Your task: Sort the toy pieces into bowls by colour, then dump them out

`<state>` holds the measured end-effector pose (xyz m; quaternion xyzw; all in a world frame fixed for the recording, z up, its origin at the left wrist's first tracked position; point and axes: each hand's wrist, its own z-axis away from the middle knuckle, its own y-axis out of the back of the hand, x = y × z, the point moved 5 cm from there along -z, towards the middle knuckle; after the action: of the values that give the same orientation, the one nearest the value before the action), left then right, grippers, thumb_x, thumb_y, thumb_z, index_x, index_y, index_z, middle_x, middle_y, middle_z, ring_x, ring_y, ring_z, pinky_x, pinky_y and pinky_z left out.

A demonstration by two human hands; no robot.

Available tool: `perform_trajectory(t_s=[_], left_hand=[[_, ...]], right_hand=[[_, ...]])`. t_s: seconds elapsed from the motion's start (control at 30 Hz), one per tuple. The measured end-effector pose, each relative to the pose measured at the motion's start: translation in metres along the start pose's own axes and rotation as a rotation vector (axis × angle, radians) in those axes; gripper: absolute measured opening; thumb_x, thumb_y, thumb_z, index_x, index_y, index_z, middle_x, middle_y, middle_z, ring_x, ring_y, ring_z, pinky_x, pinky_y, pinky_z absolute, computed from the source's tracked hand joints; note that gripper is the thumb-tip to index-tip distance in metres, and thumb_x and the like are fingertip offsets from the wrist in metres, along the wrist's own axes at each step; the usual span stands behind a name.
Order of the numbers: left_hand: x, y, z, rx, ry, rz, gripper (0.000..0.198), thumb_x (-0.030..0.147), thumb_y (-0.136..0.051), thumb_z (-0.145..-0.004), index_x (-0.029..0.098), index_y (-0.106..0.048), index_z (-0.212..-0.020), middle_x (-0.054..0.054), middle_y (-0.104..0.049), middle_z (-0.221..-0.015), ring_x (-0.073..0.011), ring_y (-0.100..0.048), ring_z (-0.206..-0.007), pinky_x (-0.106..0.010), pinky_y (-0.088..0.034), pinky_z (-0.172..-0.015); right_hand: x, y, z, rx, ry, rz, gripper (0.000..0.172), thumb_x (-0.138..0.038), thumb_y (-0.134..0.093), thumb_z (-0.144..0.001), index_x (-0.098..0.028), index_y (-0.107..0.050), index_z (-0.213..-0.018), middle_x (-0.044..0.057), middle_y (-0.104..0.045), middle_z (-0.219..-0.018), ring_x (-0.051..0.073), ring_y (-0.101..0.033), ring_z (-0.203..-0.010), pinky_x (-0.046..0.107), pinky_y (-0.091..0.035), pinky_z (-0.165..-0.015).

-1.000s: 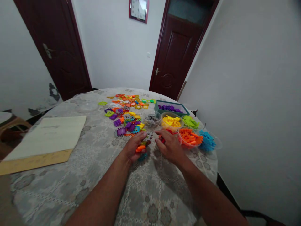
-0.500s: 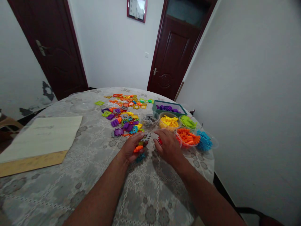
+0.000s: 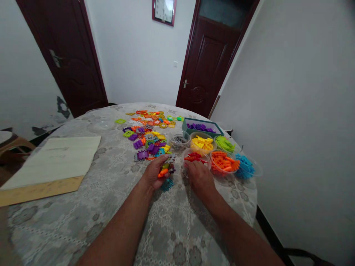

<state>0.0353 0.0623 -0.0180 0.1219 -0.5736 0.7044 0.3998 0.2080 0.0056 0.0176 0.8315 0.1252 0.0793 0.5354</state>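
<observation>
1. Table [image 3: 69, 210]: round, under a patterned cloth; the far edge curves well beyond the red bowl [image 3: 183, 156], and the right-hand edge lies past the bowls to its right. A broad stretch of cloth extends from the red bowl toward the wearer.
2. Pale sheet [image 3: 55, 157]: flat, with a brown strip along its near side; well to the left of the red bowl, cloth between.
3. Loose coloured pieces [image 3: 151, 142]: a spread heap, left of and beyond the red bowl.
4. Green box [image 3: 185, 128]: holds purple pieces; beyond the red bowl.
5. Neighbouring bowls: yellow bowl [image 3: 201, 150] just beyond the red bowl, orange bowl [image 3: 222, 173] immediately right, blue bowl [image 3: 257, 170] farther right.
6. Right hand [image 3: 202, 179]: palm down, fingers bent over the near-left rim of the red bowl; the fingertips are hidden, so neither their spread nor any grasp can be told.
7. Left hand [image 3: 155, 171]: left of the red bowl, partly closed, thumb uppermost, gripping an orange piece [image 3: 163, 173] together with olive and grey ones.
8. Red pieces [image 3: 195, 157]: inside the red bowl.
9. Blue piece [image 3: 167, 184]: just below the left hand, nearer the wearer than the red bowl; whether attached is unclear.
</observation>
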Motion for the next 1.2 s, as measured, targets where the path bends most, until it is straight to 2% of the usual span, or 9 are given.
perform_trajectory(t_s=[0.1,0.27,0.37,0.47,0.67,0.77,0.93,1.07,1.2], left_hand=[[-0.003,-0.001,0.002,-0.021,0.032,-0.015,0.022,0.025,-0.077,-0.088,0.015,-0.066,-0.106,-0.008,-0.076,-0.091,-0.0150,-0.071,-0.062,-0.016,-0.037,-0.033],[-0.007,-0.005,0.006,-0.110,0.065,-0.070,0.020,0.026,-0.075,-0.090,0.015,-0.067,-0.106,-0.009,-0.076,-0.092,-0.0156,-0.072,-0.064,-0.016,-0.037,-0.032],[-0.010,-0.008,0.008,-0.173,0.079,-0.083,0.019,0.025,-0.075,-0.090,0.014,-0.069,-0.104,-0.007,-0.074,-0.086,-0.0147,-0.070,-0.061,-0.015,-0.037,-0.033],[-0.012,-0.008,0.009,-0.171,0.132,-0.062,0.018,0.031,-0.073,-0.094,0.014,-0.069,-0.102,-0.005,-0.070,-0.077,-0.0144,-0.067,-0.056,-0.016,-0.037,-0.033],[-0.010,-0.008,0.008,-0.219,0.244,0.022,0.040,0.052,-0.061,-0.101,0.013,-0.069,-0.101,-0.011,-0.074,-0.087,-0.0172,-0.069,-0.060,-0.016,-0.035,-0.032],[-0.007,-0.007,0.008,-0.236,0.280,0.091,0.044,0.053,-0.055,-0.102,0.011,-0.069,-0.107,-0.016,-0.075,-0.092,-0.0192,-0.070,-0.061,-0.018,-0.038,-0.033],[-0.004,-0.004,0.008,-0.208,0.278,0.112,0.037,0.041,-0.053,-0.102,0.011,-0.066,-0.119,-0.017,-0.075,-0.092,-0.0205,-0.070,-0.061,-0.019,-0.039,-0.033],[-0.004,-0.005,0.007,-0.215,0.262,0.098,0.035,0.038,-0.056,-0.101,0.011,-0.064,-0.121,-0.017,-0.076,-0.095,-0.0200,-0.072,-0.062,-0.018,-0.039,-0.033],[-0.006,-0.007,0.005,-0.241,0.238,0.092,0.028,0.041,-0.061,-0.101,0.014,-0.066,-0.109,-0.009,-0.073,-0.079,-0.0173,-0.068,-0.051,-0.018,-0.040,-0.031]], right_hand=[[-0.001,0.006,-0.001,0.068,-0.007,-0.020,0.032,-0.015,-0.054,-0.103,-0.015,-0.068,-0.132,0.014,-0.072,-0.110,0.030,-0.063,-0.105,0.046,-0.051,-0.098],[-0.012,0.030,-0.003,0.219,0.076,-0.272,0.033,-0.018,-0.058,-0.102,-0.017,-0.066,-0.134,0.015,-0.070,-0.127,0.030,-0.061,-0.120,0.050,-0.049,-0.109],[-0.023,0.039,-0.016,0.163,0.206,-0.394,0.038,-0.016,-0.058,-0.101,-0.021,-0.064,-0.138,0.013,-0.067,-0.136,0.028,-0.060,-0.128,0.048,-0.050,-0.113],[-0.031,0.038,-0.030,0.064,0.256,-0.422,0.034,-0.013,-0.056,-0.100,-0.021,-0.069,-0.131,0.012,-0.071,-0.129,0.026,-0.065,-0.120,0.044,-0.054,-0.106],[-0.014,0.039,-0.056,0.129,0.020,-0.474,0.023,-0.026,-0.057,-0.103,-0.020,-0.075,-0.117,0.009,-0.078,-0.106,0.023,-0.072,-0.097,0.035,-0.056,-0.090],[0.011,0.040,-0.087,0.182,-0.127,-0.465,0.029,-0.031,-0.058,-0.101,-0.021,-0.075,-0.122,0.008,-0.080,-0.106,0.024,-0.073,-0.095,0.035,-0.055,-0.090],[0.043,0.040,-0.138,0.286,-0.220,-0.413,0.037,-0.020,-0.059,-0.094,-0.014,-0.073,-0.127,0.015,-0.078,-0.117,0.029,-0.072,-0.105,0.043,-0.054,-0.101],[0.019,0.040,-0.119,0.261,-0.085,-0.429,0.031,-0.015,-0.058,-0.096,-0.015,-0.074,-0.122,0.016,-0.076,-0.121,0.027,-0.071,-0.109,0.042,-0.052,-0.105],[-0.031,0.033,-0.072,0.015,0.122,-0.571,0.025,-0.016,-0.060,-0.100,-0.020,-0.074,-0.120,0.008,-0.076,-0.112,0.021,-0.071,-0.101,0.035,-0.054,-0.097]])
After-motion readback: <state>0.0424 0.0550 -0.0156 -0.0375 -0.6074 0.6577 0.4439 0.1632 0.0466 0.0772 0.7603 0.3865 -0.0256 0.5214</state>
